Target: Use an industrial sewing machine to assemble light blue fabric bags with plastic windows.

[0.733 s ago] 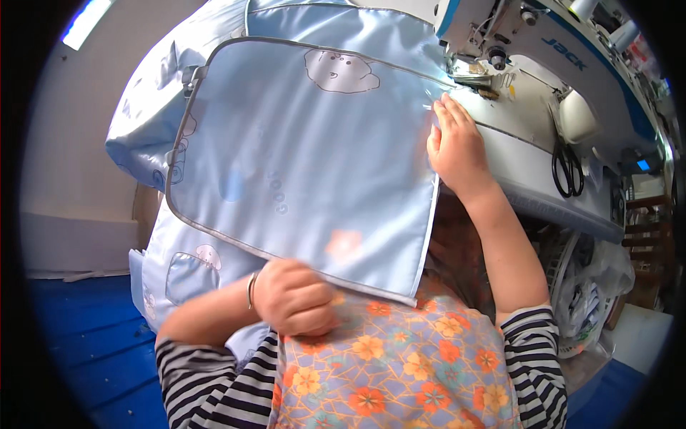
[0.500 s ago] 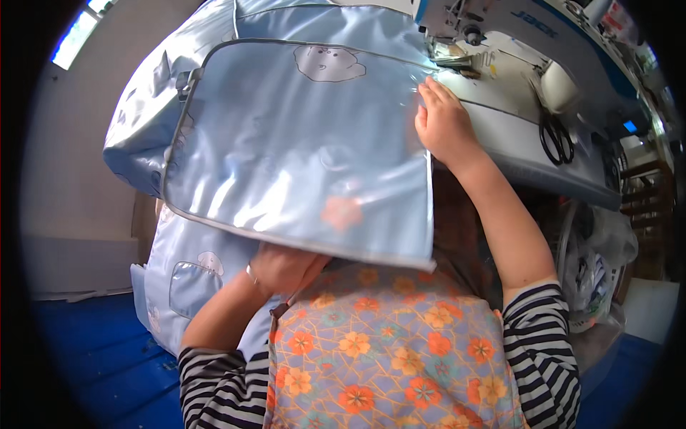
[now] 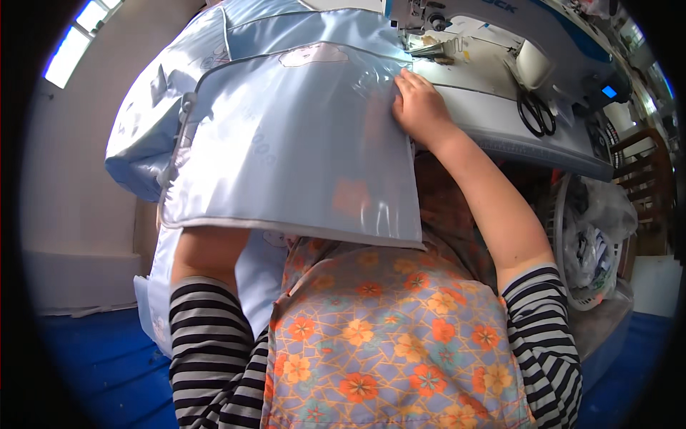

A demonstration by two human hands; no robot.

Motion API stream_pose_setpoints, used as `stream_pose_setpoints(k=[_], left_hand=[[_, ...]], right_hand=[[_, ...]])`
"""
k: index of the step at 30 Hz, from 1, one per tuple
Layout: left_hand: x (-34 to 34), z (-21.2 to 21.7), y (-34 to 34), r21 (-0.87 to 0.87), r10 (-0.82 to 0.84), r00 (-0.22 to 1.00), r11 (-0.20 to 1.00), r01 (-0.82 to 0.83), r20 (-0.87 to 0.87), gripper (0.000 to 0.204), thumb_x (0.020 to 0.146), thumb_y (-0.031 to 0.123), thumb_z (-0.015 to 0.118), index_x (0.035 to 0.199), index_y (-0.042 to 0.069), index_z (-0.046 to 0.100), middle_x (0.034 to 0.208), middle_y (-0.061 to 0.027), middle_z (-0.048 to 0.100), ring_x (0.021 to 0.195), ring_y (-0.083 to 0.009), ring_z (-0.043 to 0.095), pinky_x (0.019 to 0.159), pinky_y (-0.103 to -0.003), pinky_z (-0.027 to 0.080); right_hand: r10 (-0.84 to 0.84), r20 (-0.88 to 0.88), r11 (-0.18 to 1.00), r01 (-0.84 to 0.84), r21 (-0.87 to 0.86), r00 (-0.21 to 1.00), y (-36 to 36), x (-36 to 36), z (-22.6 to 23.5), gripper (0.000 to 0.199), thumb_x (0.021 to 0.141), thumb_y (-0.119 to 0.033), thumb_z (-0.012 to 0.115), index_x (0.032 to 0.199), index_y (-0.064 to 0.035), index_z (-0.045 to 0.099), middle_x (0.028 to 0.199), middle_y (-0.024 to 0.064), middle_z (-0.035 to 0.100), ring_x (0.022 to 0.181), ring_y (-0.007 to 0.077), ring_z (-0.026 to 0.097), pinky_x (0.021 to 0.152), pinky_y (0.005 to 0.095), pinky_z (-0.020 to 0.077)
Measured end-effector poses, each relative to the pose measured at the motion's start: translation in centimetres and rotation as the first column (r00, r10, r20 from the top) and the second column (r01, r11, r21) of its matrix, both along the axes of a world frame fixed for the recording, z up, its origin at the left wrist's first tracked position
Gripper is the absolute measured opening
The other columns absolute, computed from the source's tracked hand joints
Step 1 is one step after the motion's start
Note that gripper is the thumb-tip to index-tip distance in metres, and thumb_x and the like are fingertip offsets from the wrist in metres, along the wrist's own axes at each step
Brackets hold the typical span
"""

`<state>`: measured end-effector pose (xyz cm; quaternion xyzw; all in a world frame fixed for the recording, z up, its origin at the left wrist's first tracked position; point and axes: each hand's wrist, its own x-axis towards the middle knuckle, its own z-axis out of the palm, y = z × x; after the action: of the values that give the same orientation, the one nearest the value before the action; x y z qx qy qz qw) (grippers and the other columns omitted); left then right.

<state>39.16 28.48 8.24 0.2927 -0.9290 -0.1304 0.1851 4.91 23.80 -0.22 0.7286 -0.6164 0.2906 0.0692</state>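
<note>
A light blue fabric panel (image 3: 286, 143) with grey-bound edges and a glossy clear layer lies spread over my lap and the table edge. Its upper edge carries a pale cartoon print. My right hand (image 3: 423, 107) holds the panel's upper right edge, fingers together near the sewing machine (image 3: 511, 43). My left forearm (image 3: 211, 254) reaches beneath the panel's near edge, so the left hand is hidden under it. More blue printed fabric (image 3: 136, 143) bunches to the left and behind the panel.
Black-handled scissors (image 3: 536, 114) lie on the machine bed, right of my right hand. Small metal parts (image 3: 436, 51) sit near the needle area. A basket (image 3: 561, 229) with plastic-wrapped items stands at the right, a wooden chair (image 3: 647, 168) behind it. The floor (image 3: 93, 365) is blue.
My left hand has slid from the near edge to farther under the panel, out of sight. The panel's surface has shifted and bulged; my right hand still holds its edge.
</note>
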Motion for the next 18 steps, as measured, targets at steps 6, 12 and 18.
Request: stream_pose_setpoints(k=[6, 12, 18], left_hand=[[0.5, 2.6, 1.2, -0.172, 0.030, 0.991, 0.985, -0.008, 0.130, 0.035, 0.086, 0.014, 0.057, 0.120, 0.007, 0.063, 0.119, -0.0126, 0.061, 0.113, -0.0287, 0.058, 0.105, -0.043, 0.040], [-5.9, 6.4, 6.3, -0.452, -0.331, 0.867, 0.752, 0.480, 0.372, 0.007, 0.073, 0.018, 0.059, 0.076, 0.012, 0.060, 0.085, -0.0055, 0.059, 0.098, -0.0222, 0.058, 0.102, -0.042, 0.042], [-8.8, 2.5, -5.5, -0.395, -0.055, 0.964, 0.905, 0.159, 0.261, 0.017, 0.082, 0.016, 0.058, 0.087, 0.003, 0.067, 0.094, -0.0170, 0.067, 0.088, -0.0336, 0.064, 0.082, -0.043, 0.051]], right_hand=[[-0.007, 0.012, 1.000, 0.007, -0.018, 1.000, -0.4, 0.1, -0.2, 0.038, 0.085, -0.014, 0.054, 0.118, 0.0048, 0.060, 0.129, 0.0232, 0.057, 0.122, 0.0346, 0.052, 0.107, 0.0400, 0.0403], [-0.035, -0.103, 0.999, 0.038, 0.026, 0.994, -1.0, -0.7, -0.1, 0.040, 0.088, -0.019, 0.049, 0.117, 0.0062, 0.060, 0.126, 0.0251, 0.058, 0.121, 0.0351, 0.054, 0.107, 0.0398, 0.0399], [-0.041, -0.118, 0.999, 0.044, 0.020, 0.992, -1.0, -0.6, 0.0, 0.041, 0.088, -0.019, 0.048, 0.119, 0.0057, 0.059, 0.127, 0.0255, 0.058, 0.122, 0.0359, 0.053, 0.107, 0.0402, 0.0388]])
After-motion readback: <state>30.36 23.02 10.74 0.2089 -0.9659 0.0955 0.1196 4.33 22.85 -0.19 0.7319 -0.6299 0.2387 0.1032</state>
